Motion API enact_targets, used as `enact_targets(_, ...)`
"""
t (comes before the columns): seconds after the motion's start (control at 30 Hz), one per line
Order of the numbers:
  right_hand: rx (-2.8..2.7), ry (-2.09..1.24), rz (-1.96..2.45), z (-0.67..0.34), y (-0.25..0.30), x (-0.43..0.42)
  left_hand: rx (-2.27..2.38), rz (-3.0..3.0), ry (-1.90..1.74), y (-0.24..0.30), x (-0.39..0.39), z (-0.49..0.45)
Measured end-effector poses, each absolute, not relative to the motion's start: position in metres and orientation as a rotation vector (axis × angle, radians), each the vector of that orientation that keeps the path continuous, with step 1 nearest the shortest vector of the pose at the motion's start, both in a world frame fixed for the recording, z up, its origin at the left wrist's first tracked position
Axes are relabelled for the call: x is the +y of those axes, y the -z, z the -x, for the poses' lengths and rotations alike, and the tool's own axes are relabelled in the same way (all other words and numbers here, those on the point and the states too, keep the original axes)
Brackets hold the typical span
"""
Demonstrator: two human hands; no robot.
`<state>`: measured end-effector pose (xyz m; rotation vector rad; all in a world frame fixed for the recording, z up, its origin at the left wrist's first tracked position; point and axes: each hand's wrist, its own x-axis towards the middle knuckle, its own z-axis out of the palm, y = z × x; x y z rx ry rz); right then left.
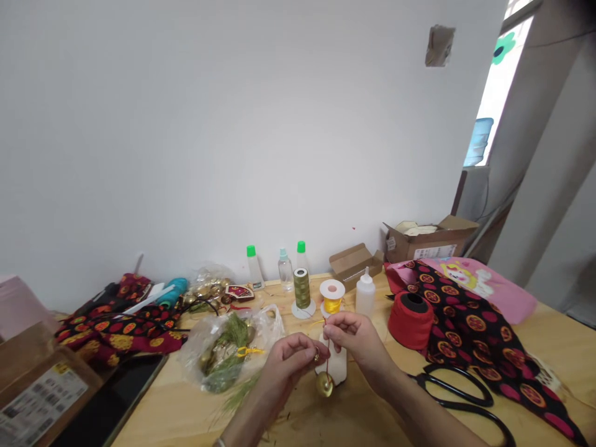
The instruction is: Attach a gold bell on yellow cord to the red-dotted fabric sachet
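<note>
The right hand (358,340) pinches a soft-looking red cord (328,355), the left hand (293,359) a small metal piece (317,354), and the gold disc (324,386) hanging below, likely hard and slippery, is best held by that cord.

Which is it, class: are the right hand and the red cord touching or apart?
Touching: the head view shows the right hand pinching the red cord, which hangs from its grip.
</note>
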<state>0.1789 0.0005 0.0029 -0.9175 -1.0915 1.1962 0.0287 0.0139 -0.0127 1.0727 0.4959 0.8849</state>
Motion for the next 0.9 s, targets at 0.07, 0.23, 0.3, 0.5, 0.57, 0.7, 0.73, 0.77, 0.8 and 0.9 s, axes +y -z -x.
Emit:
enact_targets(0.07, -1.104, -1.205, 0.920, -0.1783, -0.0023, 0.0009, 0.513, -1.042, -0.893, 0.0135, 0.0152, -0.0273)
enact_targets(0.23, -1.095, -1.209, 0.942, -0.1762, -0.0029, 0.0000, 0.565, -1.071, -0.927, 0.0156, 0.0162, -0.0245)
enact_targets(0.3, -1.098, -1.205, 0.950, -0.1759, -0.0034, -0.0004, 0.576, -1.064, -0.922, 0.0156, 0.0160, -0.0244)
enact_targets(0.5, -1.107, -1.200, 0.930, -0.1781, -0.0027, -0.0002, 0.590, -1.079, -0.849, 0.0173, 0.0166, -0.0249)
enact_targets(0.57, -1.117, -1.199, 0.937, -0.1786, -0.0028, -0.0002, 0.632, -1.097, -0.832, 0.0175, 0.0168, -0.0247)
enact_targets(0.7, -1.117, -1.198, 0.941, -0.1788, -0.0037, -0.0006, 0.673, -1.074, -0.818, 0.0161, 0.0166, -0.0243)
enact_targets(0.73, -1.112, -1.199, 0.938, -0.1788, -0.0039, -0.0007, 0.673, -1.064, -0.805, 0.0158, 0.0162, -0.0243)
enact_targets(0.77, -1.109, -1.200, 0.933, -0.1789, -0.0041, -0.0007, 0.673, -1.057, -0.788, 0.0155, 0.0156, -0.0245)
enact_targets(0.8, -1.106, -1.201, 0.930, -0.1789, -0.0042, -0.0007, 0.672, -1.053, -0.769, 0.0153, 0.0150, -0.0247)
enact_targets(0.9, -1.100, -1.209, 0.921, -0.1790, -0.0045, -0.0007, 0.684, -1.060, -0.724, 0.0152, 0.0129, -0.0253)
